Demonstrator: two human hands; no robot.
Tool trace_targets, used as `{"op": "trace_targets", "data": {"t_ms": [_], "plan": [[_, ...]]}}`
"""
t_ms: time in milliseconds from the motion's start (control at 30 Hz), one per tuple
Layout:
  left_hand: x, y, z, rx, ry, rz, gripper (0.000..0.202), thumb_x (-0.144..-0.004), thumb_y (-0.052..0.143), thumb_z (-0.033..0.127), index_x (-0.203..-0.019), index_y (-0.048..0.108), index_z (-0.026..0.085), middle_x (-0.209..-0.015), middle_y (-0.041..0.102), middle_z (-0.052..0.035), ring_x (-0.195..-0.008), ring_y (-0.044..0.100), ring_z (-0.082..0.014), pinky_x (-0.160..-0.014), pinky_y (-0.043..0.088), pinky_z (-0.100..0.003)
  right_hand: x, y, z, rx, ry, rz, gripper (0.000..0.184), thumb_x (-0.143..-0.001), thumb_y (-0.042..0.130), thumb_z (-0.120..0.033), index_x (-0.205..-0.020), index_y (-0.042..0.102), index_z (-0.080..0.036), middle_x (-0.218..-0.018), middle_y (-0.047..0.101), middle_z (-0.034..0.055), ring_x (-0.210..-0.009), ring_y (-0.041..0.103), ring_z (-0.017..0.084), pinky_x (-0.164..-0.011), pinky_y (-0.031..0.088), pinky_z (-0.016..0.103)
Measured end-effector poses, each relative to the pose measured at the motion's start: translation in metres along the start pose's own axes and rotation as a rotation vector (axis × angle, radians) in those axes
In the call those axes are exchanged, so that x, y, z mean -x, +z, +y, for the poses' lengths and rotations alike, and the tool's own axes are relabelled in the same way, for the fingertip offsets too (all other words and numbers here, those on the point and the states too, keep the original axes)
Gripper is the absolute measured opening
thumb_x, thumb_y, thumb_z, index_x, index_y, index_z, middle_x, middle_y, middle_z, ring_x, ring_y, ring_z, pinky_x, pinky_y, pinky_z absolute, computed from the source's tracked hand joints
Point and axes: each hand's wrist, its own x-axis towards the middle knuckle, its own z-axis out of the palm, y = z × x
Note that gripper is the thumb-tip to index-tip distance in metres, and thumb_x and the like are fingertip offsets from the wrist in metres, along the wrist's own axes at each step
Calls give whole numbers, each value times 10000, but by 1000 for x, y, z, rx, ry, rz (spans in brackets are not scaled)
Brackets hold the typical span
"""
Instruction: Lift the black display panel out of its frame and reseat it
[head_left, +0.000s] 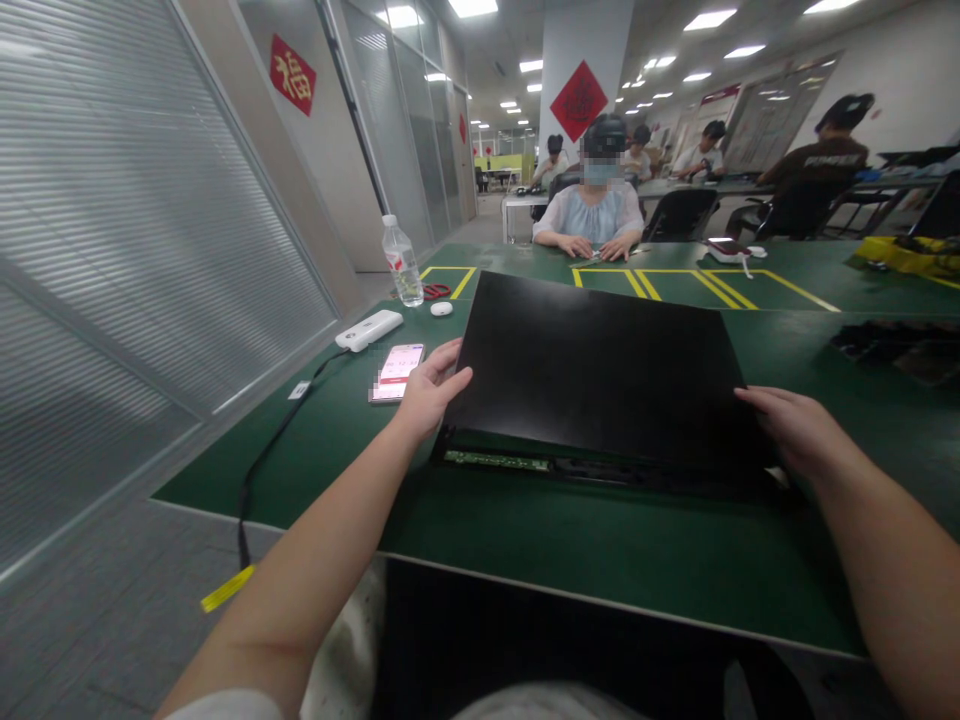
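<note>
A large flat black panel point(600, 370) lies on the green table point(570, 550), its near edge lifted slightly off a frame with a green circuit strip point(495, 460) showing beneath. My left hand point(431, 390) grips the panel's left edge, thumb on top. At the right near corner my right hand point(795, 430) holds the panel's edge, fingers curled over it.
To the left lie a phone point(397, 372), a white power bank point(369, 329) with a black cable, a small white puck point(442, 308) and a water bottle point(400, 262). A person sits across the table point(596, 215). Dark parts lie at right point(896, 350). Glass wall on the left.
</note>
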Motion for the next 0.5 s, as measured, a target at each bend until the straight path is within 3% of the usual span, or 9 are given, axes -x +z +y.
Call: {"op": "trace_targets", "data": {"t_ms": [167, 233, 333, 400, 500], "plan": [[-2, -4, 0, 34, -51, 75, 483, -638, 905, 382, -1067, 795, 191, -1430, 632, -110, -1394, 514, -334, -1159, 409, -405, 18, -8, -20, -236, -65, 9, 330, -588, 721, -219, -916, 681, -224, -936, 730, 61, -884, 691, 242, -739, 581, 344], [-3, -4, 0, 79, -108, 93, 498, -612, 914, 382, -1050, 798, 177, -1354, 686, -116, -1361, 544, -344, -1138, 430, -414, 28, -14, -29, -233, -96, -91, 368, -694, 680, -295, -1059, 682, -255, -1006, 740, 68, -904, 704, 268, -750, 599, 388], [-2, -4, 1, 120, -180, 87, 517, -591, 924, 376, -1049, 800, 170, -1243, 743, -116, -1314, 585, -347, -1104, 458, -420, 38, -23, -36, -230, -192, -98, 470, -823, 539, -408, -1264, 643, -288, -1095, 735, 87, -961, 712, 298, -796, 607, 445], [-2, -3, 1, 122, -191, 77, 537, -585, 930, 371, -1069, 798, 179, -1210, 756, -107, -1287, 606, -339, -1081, 473, -413, 37, -27, -34, -208, -186, -116, 501, -850, 487, -482, -1281, 661, -295, -1060, 743, 108, -980, 714, 332, -808, 606, 496], [-2, -4, 0, 110, -211, 73, 566, -566, 937, 382, -1077, 798, 181, -1144, 776, -96, -1211, 649, -336, -1014, 502, -392, 26, -33, -25, -78, -210, -128, 499, -831, 492, -559, -1148, 744, -267, -942, 751, 146, -966, 717, 385, -792, 603, 566]]}}
